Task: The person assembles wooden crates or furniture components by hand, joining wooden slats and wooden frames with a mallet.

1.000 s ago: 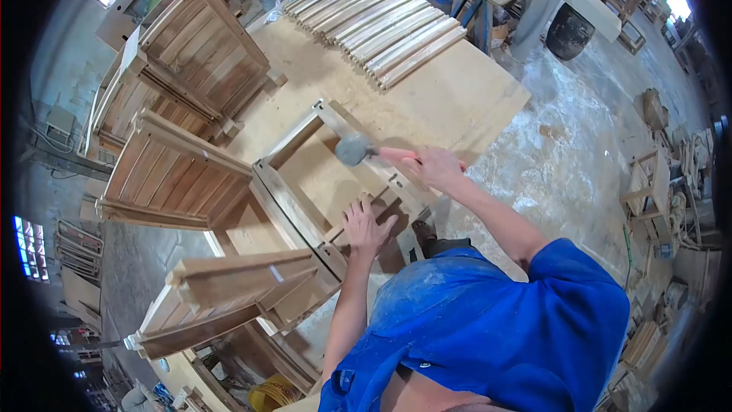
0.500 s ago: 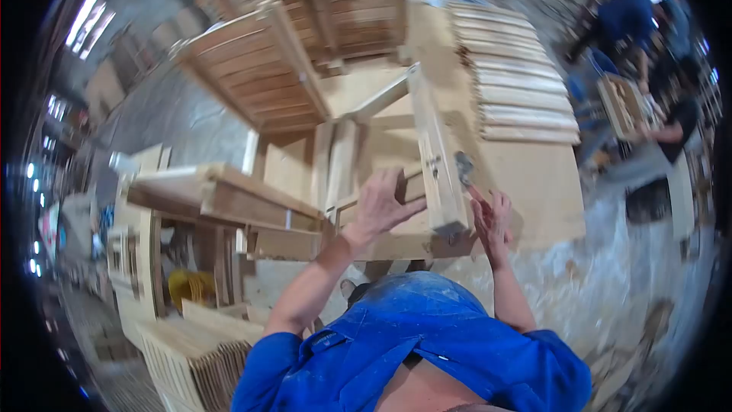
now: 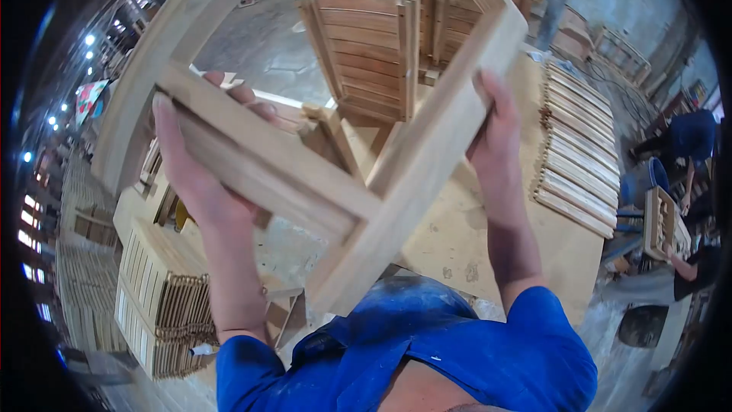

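Note:
A pale wooden frame (image 3: 423,168) is lifted up in front of me, tilted, with its grooved crossbar running off to the left. My left hand (image 3: 202,175) grips that crossbar near its left end, thumb on the near side and fingertips curled over the far side. On the right, my right hand (image 3: 499,126) holds the long side rail, thumb over its outer face and the other fingers largely hidden behind it. The frame's far corner and left post rise toward the top of the view. Below it lies a plywood tabletop (image 3: 560,259).
Slatted wooden panels (image 3: 358,49) stand beyond the frame. Round-edged slats (image 3: 579,152) lie in a row on the table's right side. Stacked slatted pieces (image 3: 164,297) sit at lower left. At far right, a person (image 3: 698,267) handles a wooden box (image 3: 662,221).
The frame has come up off the table, turned and tilted in both hands. Earlier, my left hand was at its inner side and my right hand beside its rail. My view has shifted left.

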The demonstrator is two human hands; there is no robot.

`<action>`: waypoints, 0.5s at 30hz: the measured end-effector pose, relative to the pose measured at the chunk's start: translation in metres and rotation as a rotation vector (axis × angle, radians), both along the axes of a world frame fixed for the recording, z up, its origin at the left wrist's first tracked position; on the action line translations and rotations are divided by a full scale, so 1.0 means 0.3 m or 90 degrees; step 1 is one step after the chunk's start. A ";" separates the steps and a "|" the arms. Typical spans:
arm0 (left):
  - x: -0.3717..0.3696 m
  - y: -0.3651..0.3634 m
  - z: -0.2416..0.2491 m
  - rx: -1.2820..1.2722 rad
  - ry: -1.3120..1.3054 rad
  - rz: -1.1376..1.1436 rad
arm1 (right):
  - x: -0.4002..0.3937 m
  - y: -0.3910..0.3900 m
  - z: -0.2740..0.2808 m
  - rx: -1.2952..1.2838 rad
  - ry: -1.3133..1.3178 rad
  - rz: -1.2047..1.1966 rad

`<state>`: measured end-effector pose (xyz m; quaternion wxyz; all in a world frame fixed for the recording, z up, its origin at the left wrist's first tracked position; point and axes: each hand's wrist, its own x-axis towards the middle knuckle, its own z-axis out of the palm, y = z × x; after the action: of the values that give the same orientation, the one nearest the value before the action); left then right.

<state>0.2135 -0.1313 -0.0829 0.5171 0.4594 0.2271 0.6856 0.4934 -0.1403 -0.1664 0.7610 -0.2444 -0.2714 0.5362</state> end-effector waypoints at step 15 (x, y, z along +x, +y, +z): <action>-0.410 0.372 -0.057 -0.345 0.317 -0.184 | -0.129 0.534 0.107 -0.148 -0.187 0.021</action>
<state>0.0904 -0.0196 -0.1001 0.6400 0.4857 0.4510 0.3887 0.4546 0.0200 -0.1344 0.6710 -0.4018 -0.3196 0.5349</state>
